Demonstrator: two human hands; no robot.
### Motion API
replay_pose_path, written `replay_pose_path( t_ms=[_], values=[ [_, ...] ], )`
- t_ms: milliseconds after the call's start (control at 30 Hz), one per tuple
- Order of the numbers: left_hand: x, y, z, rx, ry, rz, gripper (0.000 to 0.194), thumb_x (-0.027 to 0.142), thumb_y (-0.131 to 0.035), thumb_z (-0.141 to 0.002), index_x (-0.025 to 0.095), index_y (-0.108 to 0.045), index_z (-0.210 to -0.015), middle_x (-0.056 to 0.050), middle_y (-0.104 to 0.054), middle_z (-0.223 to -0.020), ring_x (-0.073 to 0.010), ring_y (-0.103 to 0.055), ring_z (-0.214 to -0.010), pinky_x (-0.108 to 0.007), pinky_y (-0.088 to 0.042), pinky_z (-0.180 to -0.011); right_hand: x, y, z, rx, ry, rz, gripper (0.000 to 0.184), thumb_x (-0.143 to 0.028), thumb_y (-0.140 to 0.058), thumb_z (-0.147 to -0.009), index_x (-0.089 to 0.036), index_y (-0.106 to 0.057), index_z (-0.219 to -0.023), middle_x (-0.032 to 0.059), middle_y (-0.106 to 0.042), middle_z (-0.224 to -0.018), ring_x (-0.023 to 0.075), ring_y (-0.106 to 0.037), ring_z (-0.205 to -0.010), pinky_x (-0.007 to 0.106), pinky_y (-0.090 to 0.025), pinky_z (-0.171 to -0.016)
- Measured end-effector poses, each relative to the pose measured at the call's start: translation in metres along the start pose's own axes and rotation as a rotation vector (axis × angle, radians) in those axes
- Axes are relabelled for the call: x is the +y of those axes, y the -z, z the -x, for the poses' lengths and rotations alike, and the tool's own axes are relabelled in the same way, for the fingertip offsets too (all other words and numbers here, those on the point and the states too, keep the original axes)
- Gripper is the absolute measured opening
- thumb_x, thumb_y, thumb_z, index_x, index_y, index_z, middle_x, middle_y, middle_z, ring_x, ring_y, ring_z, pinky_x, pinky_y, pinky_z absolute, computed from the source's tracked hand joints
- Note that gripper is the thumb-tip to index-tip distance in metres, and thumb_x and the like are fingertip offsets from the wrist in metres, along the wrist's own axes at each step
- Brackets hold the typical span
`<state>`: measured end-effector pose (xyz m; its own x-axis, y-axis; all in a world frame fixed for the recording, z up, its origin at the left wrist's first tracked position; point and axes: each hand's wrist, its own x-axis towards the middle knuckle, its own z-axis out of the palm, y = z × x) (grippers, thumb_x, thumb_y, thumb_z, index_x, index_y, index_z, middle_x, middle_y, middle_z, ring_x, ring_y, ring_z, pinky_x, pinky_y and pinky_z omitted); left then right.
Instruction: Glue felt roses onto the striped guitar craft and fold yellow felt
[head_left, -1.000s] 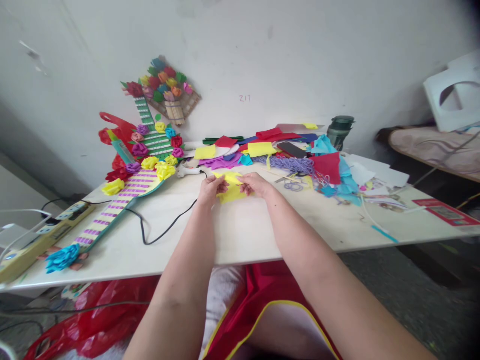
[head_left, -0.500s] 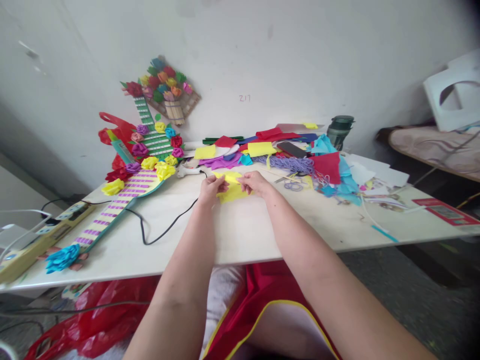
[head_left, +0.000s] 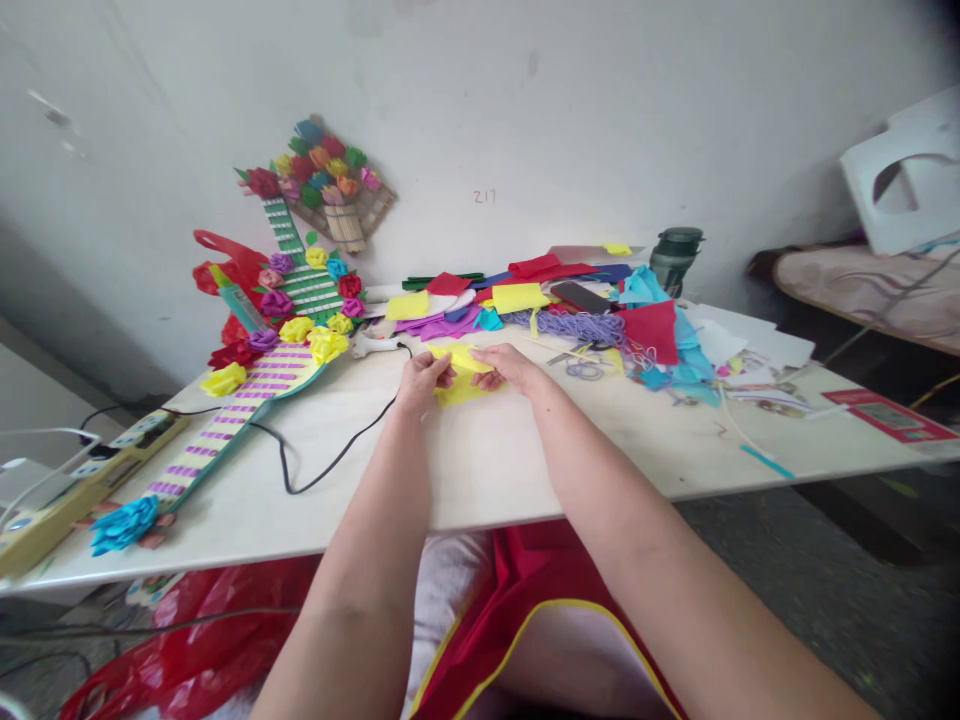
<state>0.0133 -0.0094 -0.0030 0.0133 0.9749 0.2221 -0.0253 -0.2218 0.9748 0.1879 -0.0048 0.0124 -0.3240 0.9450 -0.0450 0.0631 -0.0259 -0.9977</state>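
Between my hands is a piece of yellow crepe paper (head_left: 463, 384), its upper edge folded or bunched and its lower part hanging just over the table. My left hand (head_left: 426, 380) pinches its left side between thumb and fingers. On the right side, my right hand (head_left: 506, 369) grips the paper, thumb on top and fingers curled beneath. A white glue gun (head_left: 375, 345) with a black cord lies behind my left hand. Beyond the paper are purple sheets (head_left: 442, 324) and a tangle of lilac yarn (head_left: 566, 326).
Left stands a flower-decorated guitar-shaped craft (head_left: 259, 385), near a power strip (head_left: 97, 490). Scissors (head_left: 562, 357), a phone (head_left: 581, 297), a red paper square (head_left: 649, 333) and a dark bottle (head_left: 675, 262) lie or stand toward the right. The table's front edge (head_left: 480, 525) runs below my forearms.
My right thumb has shifted along the paper's upper edge, and the strip between my hands looks slightly different in shape. My left hand keeps its pinch. The camera view has turned slightly.
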Motion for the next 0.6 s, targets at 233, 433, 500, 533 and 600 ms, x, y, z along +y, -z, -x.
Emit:
replay_pose_path(
  t_ms=[233, 433, 500, 533, 600],
  values=[
    [0.001, -0.002, 0.003, -0.146, -0.008, -0.008, 0.039, 0.048, -0.074, -0.059, 0.013, -0.056, -0.061, -0.001, -0.06, -0.056, -0.0061, -0.049, -0.041, -0.02, -0.039, -0.044, 0.008, -0.004, -0.003, -0.092, 0.102, 0.097, 0.027, -0.035, -0.062, -0.08, -0.013, -0.056, -0.065, -0.0008, -0.057, -0.042, 0.0062, -0.044, -0.031, 0.017, -0.035, -0.035],
    [0.0, -0.002, 0.002, -0.163, 0.019, 0.056, 0.036, 0.045, -0.073, -0.061, 0.013, -0.056, -0.061, -0.001, -0.06, -0.055, -0.0058, -0.049, -0.041, -0.018, -0.036, -0.042, 0.009, -0.009, -0.007, -0.036, 0.181, 0.139, 0.023, -0.02, -0.056, -0.082, -0.013, -0.055, -0.06, -0.0046, -0.05, -0.035, 0.0051, -0.037, -0.028, 0.017, -0.028, -0.033],
    [-0.001, -0.003, 0.002, -0.175, 0.056, 0.087, 0.036, 0.044, -0.074, -0.061, 0.013, -0.057, -0.063, -0.001, -0.06, -0.055, -0.0066, -0.05, -0.041, -0.018, -0.037, -0.042, 0.008, -0.01, -0.007, -0.019, 0.197, 0.149, 0.022, -0.019, -0.055, -0.082, -0.014, -0.055, -0.06, -0.0052, -0.049, -0.034, 0.0053, -0.036, -0.028, 0.017, -0.027, -0.032],
    [-0.001, -0.003, 0.002, -0.178, 0.074, 0.097, 0.036, 0.044, -0.074, -0.061, 0.013, -0.057, -0.064, -0.001, -0.06, -0.054, -0.007, -0.05, -0.04, -0.019, -0.037, -0.041, 0.008, -0.01, -0.007, -0.015, 0.203, 0.154, 0.022, -0.018, -0.055, -0.081, -0.014, -0.054, -0.059, -0.0055, -0.049, -0.033, 0.0053, -0.036, -0.028, 0.017, -0.027, -0.032],
    [-0.003, -0.004, 0.002, -0.191, 0.093, 0.098, 0.035, 0.044, -0.074, -0.06, 0.013, -0.058, -0.067, -0.001, -0.06, -0.054, -0.0072, -0.05, -0.04, -0.019, -0.036, -0.041, 0.007, -0.012, -0.006, -0.012, 0.214, 0.169, 0.023, -0.017, -0.054, -0.081, -0.014, -0.053, -0.058, -0.006, -0.048, -0.033, 0.0055, -0.036, -0.028, 0.017, -0.028, -0.033]
  ],
)
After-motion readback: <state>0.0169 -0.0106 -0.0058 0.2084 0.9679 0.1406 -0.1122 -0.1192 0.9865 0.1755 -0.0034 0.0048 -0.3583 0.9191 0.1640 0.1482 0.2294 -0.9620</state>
